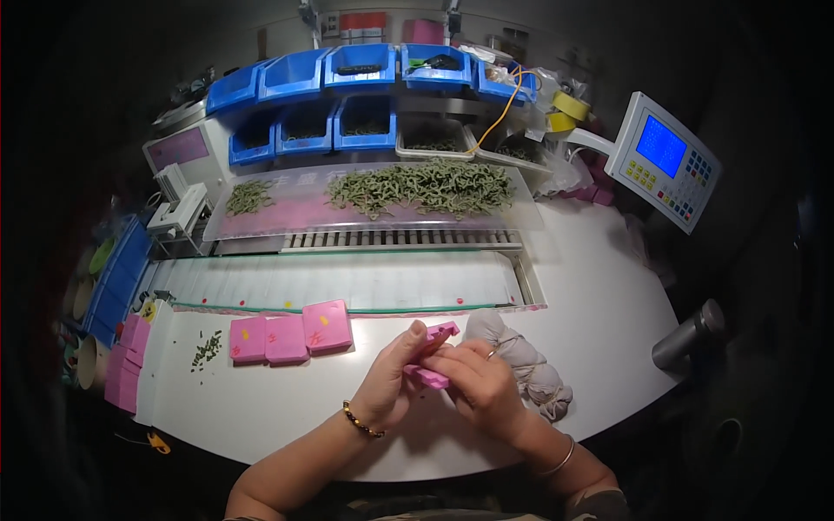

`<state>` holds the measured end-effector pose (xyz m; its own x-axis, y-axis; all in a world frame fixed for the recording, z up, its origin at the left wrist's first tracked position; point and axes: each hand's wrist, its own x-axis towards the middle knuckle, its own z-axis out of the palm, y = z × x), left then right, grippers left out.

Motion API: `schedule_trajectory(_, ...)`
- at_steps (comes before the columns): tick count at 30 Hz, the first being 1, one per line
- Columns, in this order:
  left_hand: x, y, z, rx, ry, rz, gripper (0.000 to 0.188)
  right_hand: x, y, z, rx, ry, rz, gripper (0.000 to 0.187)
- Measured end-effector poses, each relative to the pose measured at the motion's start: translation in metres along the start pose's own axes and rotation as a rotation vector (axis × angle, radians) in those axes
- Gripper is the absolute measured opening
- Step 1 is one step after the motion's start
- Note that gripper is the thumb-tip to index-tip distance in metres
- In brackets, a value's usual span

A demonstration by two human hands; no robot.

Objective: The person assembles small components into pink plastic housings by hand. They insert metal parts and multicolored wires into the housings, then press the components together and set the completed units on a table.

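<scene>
Over the near middle of the white table, my left hand [388, 375] is closed around a small pink block-shaped pack [429, 377], thumb along its upper side. My right hand [488, 386] has its fingers bent together against the pack's middle; whatever the fingertips pinch is hidden. Three similar pink packs [286, 339] with orange marks and yellow patches lie in a row left of my left hand. Just beyond my right hand rests a bundled grey cloth [521, 360]. Short dark green bits [207, 350] are scattered at the left.
Behind the hands runs a white conveyor belt [339, 280]. Beyond it, a clear tray [287, 221] bears heaps of dried green twisted pieces [421, 187]. Blue bins [293, 74] stand at the back. A control panel [665, 161] and a grey cylinder [686, 334] are at the right.
</scene>
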<state>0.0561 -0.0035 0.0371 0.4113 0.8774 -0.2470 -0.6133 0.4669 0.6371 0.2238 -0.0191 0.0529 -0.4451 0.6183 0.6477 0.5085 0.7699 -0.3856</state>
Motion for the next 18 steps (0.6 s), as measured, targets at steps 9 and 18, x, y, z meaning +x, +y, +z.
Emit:
schedule_trajectory(9,0.007,0.020,-0.001,0.072,0.091,0.051,0.068,0.012,-0.007,0.016,-0.239,0.005,-0.137,0.039)
schedule_trajectory(18,0.000,0.025,-0.020,0.139,0.236,0.096,0.074,-0.005,-0.008,0.007,-0.369,-0.068,-0.250,0.045)
